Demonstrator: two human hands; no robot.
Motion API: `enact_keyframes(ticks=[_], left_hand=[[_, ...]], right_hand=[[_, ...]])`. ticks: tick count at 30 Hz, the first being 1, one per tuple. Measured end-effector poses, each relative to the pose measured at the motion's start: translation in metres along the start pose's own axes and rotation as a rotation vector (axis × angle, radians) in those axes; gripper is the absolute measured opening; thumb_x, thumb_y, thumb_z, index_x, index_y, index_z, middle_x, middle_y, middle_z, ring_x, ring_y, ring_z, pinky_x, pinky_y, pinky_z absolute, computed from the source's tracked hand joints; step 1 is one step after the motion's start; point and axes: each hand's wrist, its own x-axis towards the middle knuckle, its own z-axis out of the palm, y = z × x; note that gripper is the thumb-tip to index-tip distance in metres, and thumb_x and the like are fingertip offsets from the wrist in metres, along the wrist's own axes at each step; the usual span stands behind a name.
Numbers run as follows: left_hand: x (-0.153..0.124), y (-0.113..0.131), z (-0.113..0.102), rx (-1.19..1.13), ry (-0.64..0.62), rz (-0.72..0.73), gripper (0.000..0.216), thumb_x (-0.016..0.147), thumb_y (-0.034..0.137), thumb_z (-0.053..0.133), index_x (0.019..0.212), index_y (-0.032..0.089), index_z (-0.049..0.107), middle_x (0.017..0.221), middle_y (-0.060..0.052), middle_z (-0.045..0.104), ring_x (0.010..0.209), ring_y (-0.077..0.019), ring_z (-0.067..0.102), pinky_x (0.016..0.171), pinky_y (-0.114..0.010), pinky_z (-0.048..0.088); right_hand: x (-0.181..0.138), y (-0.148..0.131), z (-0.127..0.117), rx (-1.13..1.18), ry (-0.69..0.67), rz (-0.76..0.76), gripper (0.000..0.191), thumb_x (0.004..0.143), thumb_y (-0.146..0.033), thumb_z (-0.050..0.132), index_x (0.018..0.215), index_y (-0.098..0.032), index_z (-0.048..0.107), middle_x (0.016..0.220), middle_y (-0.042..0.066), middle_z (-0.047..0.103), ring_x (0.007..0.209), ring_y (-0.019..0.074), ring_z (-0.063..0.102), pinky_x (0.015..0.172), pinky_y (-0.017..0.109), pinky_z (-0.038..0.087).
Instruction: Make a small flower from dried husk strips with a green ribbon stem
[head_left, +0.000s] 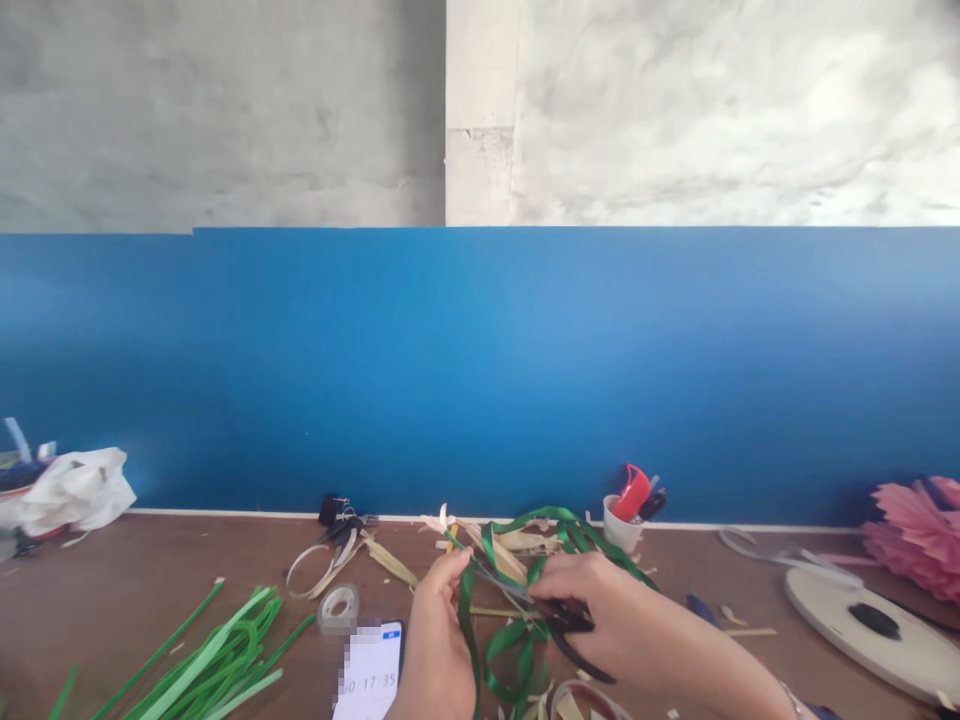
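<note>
My left hand pinches a thin green stem topped by a small white flower-like tip. A dark green ribbon hangs down beside its fingertips; whether it is tied to the stem cannot be made out. Black-handled scissors are in my right hand, their blades reaching left toward the stem and ribbon. More green ribbon loops lie under and behind both hands, among dry, pale husk-like strips. The fingers of my right hand partly hide the scissor handles.
A phone, a tape roll and a bundle of green strips lie left. A white cup holds pens and a red item. A pale round board and pink paper petals are right. The blue panel borders the back.
</note>
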Motion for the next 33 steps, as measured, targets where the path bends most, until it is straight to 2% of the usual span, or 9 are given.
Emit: enact_keyframes(ticks=[7,12,17,20,23,28,29,30,33], left_hand=[[0.0,-0.002,0.001,-0.061,0.142,0.066,0.004,0.076,0.017,0.062,0.071,0.018,0.062,0.066,0.004,0.066,0.056,-0.009,0.055,0.055,-0.021,0.04],[-0.003,-0.002,0.001,-0.088,0.086,0.058,0.005,0.075,0.019,0.062,0.069,0.017,0.062,0.065,0.004,0.066,0.054,-0.0081,0.055,0.056,-0.02,0.039],[0.0,-0.004,-0.001,-0.059,-0.008,0.051,0.01,0.072,0.023,0.063,0.08,0.018,0.062,0.071,0.0,0.068,0.053,-0.0138,0.056,0.055,-0.026,0.039],[0.002,-0.006,-0.002,-0.027,-0.031,0.069,0.013,0.07,0.024,0.065,0.08,0.018,0.063,0.072,0.0,0.067,0.06,-0.017,0.06,0.06,-0.028,0.042],[0.002,-0.005,-0.004,0.016,0.007,0.101,0.013,0.066,0.023,0.068,0.077,0.019,0.064,0.07,0.0,0.065,0.064,-0.0173,0.06,0.064,-0.028,0.042],[0.004,0.005,-0.008,0.078,0.056,0.256,0.018,0.066,0.031,0.072,0.08,0.021,0.065,0.084,-0.001,0.068,0.088,-0.0217,0.06,0.075,-0.03,0.042],[0.005,0.006,-0.009,0.114,0.059,0.289,0.019,0.066,0.033,0.072,0.08,0.021,0.066,0.084,-0.001,0.067,0.091,-0.0226,0.059,0.077,-0.031,0.041],[0.006,0.006,-0.009,0.156,0.055,0.319,0.02,0.066,0.035,0.073,0.079,0.021,0.066,0.083,-0.002,0.068,0.092,-0.0234,0.058,0.078,-0.031,0.041],[0.012,-0.001,-0.007,0.241,0.039,0.421,0.026,0.06,0.038,0.079,0.074,0.019,0.068,0.081,-0.004,0.067,0.09,-0.0247,0.058,0.081,-0.032,0.04]], right_hand=[[0.001,-0.005,0.006,0.037,0.028,0.073,0.014,0.057,-0.01,0.052,0.056,-0.019,0.042,0.06,-0.006,0.042,0.058,0.01,0.035,0.052,0.022,0.024],[-0.002,0.003,0.012,0.063,0.028,0.079,0.016,0.058,-0.01,0.053,0.056,-0.019,0.04,0.056,-0.008,0.036,0.057,0.0095,0.031,0.05,0.023,0.021],[-0.003,0.003,0.009,0.081,0.025,0.068,0.016,0.058,-0.008,0.051,0.056,-0.019,0.04,0.057,-0.008,0.037,0.057,0.0094,0.031,0.051,0.022,0.023],[0.0,-0.001,0.01,0.07,0.044,0.081,0.012,0.057,-0.008,0.054,0.058,-0.019,0.05,0.059,-0.007,0.042,0.057,0.0092,0.035,0.051,0.022,0.024],[0.001,-0.001,0.012,0.061,0.073,0.092,0.012,0.058,-0.01,0.058,0.065,-0.02,0.06,0.066,-0.006,0.052,0.06,0.0101,0.042,0.053,0.021,0.028],[-0.021,0.04,0.002,0.083,-0.058,0.135,0.027,0.059,-0.005,0.051,0.074,-0.022,0.065,0.071,-0.003,0.062,0.063,0.0141,0.053,0.056,0.023,0.034],[-0.025,0.051,-0.002,0.074,-0.043,0.193,0.029,0.057,-0.004,0.05,0.074,-0.022,0.066,0.071,-0.002,0.064,0.065,0.0158,0.055,0.057,0.023,0.035],[-0.028,0.061,-0.007,0.055,0.053,0.265,0.028,0.057,-0.004,0.049,0.073,-0.021,0.065,0.07,-0.001,0.066,0.065,0.0174,0.056,0.057,0.024,0.036],[-0.025,0.069,-0.01,0.062,0.485,0.397,0.009,0.065,-0.013,0.054,0.067,-0.02,0.058,0.066,0.002,0.065,0.065,0.0202,0.058,0.059,0.028,0.04]])
